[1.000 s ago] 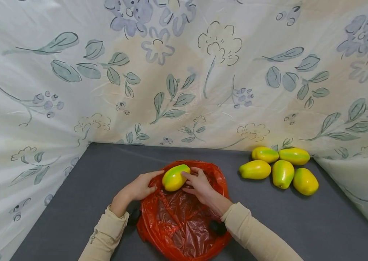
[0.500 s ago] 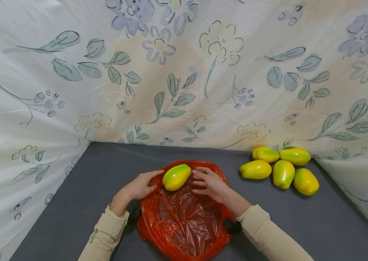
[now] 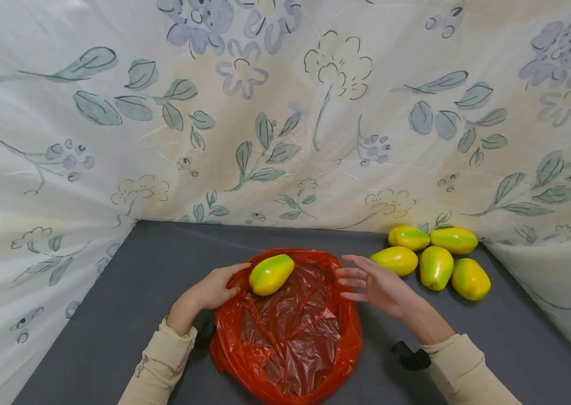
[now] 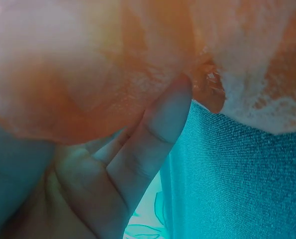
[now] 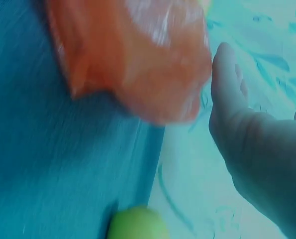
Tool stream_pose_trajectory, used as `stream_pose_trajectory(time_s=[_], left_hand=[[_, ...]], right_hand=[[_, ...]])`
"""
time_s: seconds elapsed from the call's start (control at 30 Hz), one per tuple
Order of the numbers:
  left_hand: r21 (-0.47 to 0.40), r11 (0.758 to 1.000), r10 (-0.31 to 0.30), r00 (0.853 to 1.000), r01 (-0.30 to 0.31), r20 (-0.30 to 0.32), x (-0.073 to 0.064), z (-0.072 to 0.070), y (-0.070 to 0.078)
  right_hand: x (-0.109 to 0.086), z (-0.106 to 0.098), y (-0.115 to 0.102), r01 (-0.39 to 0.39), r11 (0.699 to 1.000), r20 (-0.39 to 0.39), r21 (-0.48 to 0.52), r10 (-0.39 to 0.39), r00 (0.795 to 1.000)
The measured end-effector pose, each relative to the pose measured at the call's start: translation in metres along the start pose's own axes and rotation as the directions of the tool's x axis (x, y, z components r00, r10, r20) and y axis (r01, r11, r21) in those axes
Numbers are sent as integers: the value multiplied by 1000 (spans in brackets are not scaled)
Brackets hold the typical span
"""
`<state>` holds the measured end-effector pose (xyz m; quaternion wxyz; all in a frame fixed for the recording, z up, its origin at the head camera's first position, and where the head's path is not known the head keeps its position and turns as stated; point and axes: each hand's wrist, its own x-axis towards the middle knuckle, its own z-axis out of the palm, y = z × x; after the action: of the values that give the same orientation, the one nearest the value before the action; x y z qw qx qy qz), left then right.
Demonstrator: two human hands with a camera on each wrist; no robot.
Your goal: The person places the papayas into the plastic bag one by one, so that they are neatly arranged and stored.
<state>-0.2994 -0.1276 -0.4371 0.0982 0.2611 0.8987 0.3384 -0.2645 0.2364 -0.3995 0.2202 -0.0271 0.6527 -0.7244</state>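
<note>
- Rightward shifts the bare right hand (image 3: 380, 282): compared with half a second ago, I see it farther from the glossy oval yellow-green fruit (image 3: 271, 275), its fingertips now over the right edge of the crinkled red plastic bag (image 3: 352, 337). Meanwhile the bare left hand (image 3: 208, 290) and that fruit stay in place.
- I find the fruit lying on the red film, inside the bag's far left rim, beside the left hand. The bag lies spread on the dark grey counter (image 3: 118, 315).
- Right fingers: extended, slightly spread, holding nothing. Left fingers: against the bag's left edge; I cannot tell whether they pinch the film, since some are hidden.
- Farther right I see five similar yellow fruits (image 3: 436, 268), clustered on the counter.
- Judging by the shine, I expect each fruit to be firm, smooth and rather slippery, with a rounded body that may roll; its weight I cannot read.
- I would take a fruit across its middle, thumb opposite fingers, not by a tapered end.
- I judge the bag light, limp and easily torn; I would hold its gathered rim, not the thin film.
</note>
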Motion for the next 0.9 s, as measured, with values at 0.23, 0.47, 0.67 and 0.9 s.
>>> stream_pose_trajectory(time_s=[0.23,0.47,0.67,0.9], left_hand=[[-9,1000,-19,1000,19,1,-5,-1,0],[-43,998,-33,999,34,19,-6,-2,-1],[-83,996,-15,999,18,29,-3,-2,-2],[-45,999,-4,1000,5,26,-1,-2,-5]], right_hand=[[-19,-26,-3,10,994,-32,108,-7,999],[-36,-44,-8,42,989,-44,144,-36,998],[-49,-59,-8,27,987,-80,162,-14,997],[-60,-73,-7,35,979,-87,202,-18,996]])
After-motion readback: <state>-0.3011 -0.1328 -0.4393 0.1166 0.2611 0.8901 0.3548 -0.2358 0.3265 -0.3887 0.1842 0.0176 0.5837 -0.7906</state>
